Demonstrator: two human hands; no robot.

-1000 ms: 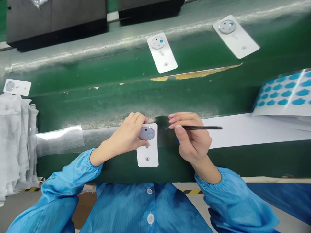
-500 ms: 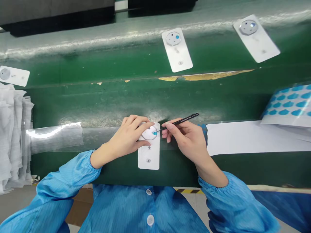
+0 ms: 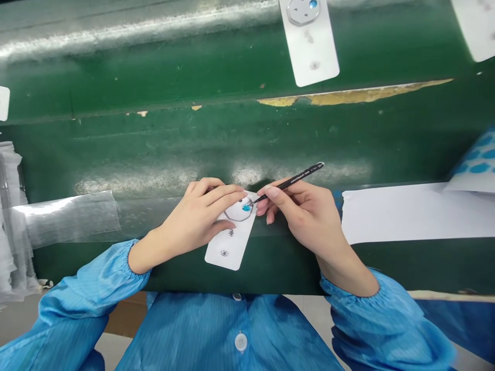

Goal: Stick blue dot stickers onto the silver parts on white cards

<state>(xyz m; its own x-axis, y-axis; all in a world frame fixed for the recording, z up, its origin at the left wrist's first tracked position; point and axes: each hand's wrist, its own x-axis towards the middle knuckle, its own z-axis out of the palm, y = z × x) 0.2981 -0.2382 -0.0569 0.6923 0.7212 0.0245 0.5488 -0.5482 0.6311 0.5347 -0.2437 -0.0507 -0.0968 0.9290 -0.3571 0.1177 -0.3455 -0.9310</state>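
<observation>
A white card (image 3: 229, 249) with rounded corners lies tilted on the green table before me. At its upper end is a round piece (image 3: 234, 212) with a blue dot (image 3: 246, 208). My left hand (image 3: 197, 211) holds the card by its upper left side, fingers across the top and thumb lower down; the fingers cover part of the round piece. Slim black tweezers (image 3: 296, 178) with pale lettering are pinched in my right hand (image 3: 303, 211). Their fine tip points down-left and meets the edge of the blue dot, though whether it grips the dot is too small to tell.
Another white card (image 3: 315, 51) with a blue dot lies farther back, and part of one more (image 3: 479, 26) shows at right. White paper (image 3: 417, 214) and a sheet of blue dots (image 3: 477, 159) are at right. Clear film (image 3: 73, 216) and stacked translucent sheets (image 3: 11, 226) are at left.
The card under my left hand has turned, its lower end swinging left. The tweezers stay at the blue dot. My view has tipped down and moved closer.
</observation>
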